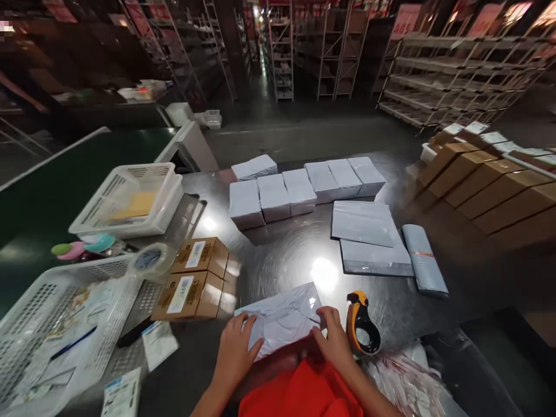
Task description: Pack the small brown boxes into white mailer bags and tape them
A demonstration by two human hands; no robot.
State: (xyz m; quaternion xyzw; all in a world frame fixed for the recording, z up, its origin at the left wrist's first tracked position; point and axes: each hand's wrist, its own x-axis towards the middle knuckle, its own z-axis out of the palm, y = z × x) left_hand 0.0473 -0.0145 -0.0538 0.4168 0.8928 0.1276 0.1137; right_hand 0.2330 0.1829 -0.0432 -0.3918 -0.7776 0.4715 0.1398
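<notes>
A package wrapped in a whitish plastic mailing bag [284, 318] lies at the near side of the metal table, its film creased. My left hand [237, 341] grips its left end, with the fingers bent over the top. At the opposite end, my right hand [332, 333] holds the right edge between thumb and fingers. Just right of that hand sits a yellow and black tape dispenser [362, 324]. To the left stand two brown cardboard boxes [191, 292] with white labels.
Several wrapped parcels [273, 197] form a row at the back. Flat mailing bags [369, 231] and a rolled bundle of bags [423, 260] lie right. White baskets [130, 234] stand left, near a clear tape roll [150, 259]. Brown cartons [490, 179] line the far right.
</notes>
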